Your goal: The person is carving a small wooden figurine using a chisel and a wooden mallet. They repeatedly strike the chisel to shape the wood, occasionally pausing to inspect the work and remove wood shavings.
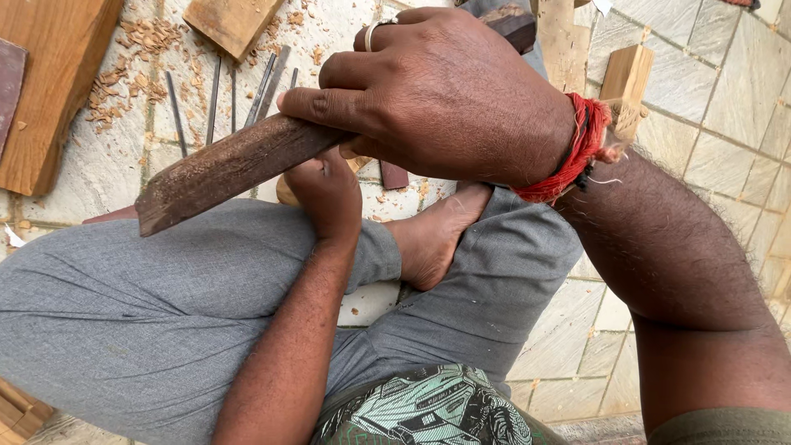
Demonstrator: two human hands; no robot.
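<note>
Seated cross-legged on the stone-tile floor (700,107), working over the lap.

Right hand (445,99): clenched round one end of a dark, rough wooden beater (231,169), fingers wrapped over the top, thumb hidden beneath. Ring (372,33) on one finger, red thread (568,156) at the wrist. Beater slanting down toward the left, far end hanging above the grey trouser knee (165,288).

Left hand (325,194): directly under the beater, curled into a fist just beside the bare foot (432,235). Cannot tell what lies inside that fist; only a pale sliver of wood showing at its far side.

Judged from this, for a clean blow:
- Hold firm but not rigid, swinging from the wrist instead of the shoulder.
- Bring the flat face down square, never the edge, so as not to glance off onto the knuckles below.
- Brace the lower fist against the foot and leg for steadiness.
- Tuck the lower thumb in, clear of the beater's path.
- Prefer short, even strokes to heavy ones, given so little room above the lap.

Toward the far left corner of the floor: a row of slim metal chisels (214,99), touching or nearly so, with wood shavings (140,41) scattered beside them, a pale wood block (235,21) at the far edge and a broad plank (49,91) at the left edge. Well apart, near the far right: a small upright wood offcut (628,74).
</note>
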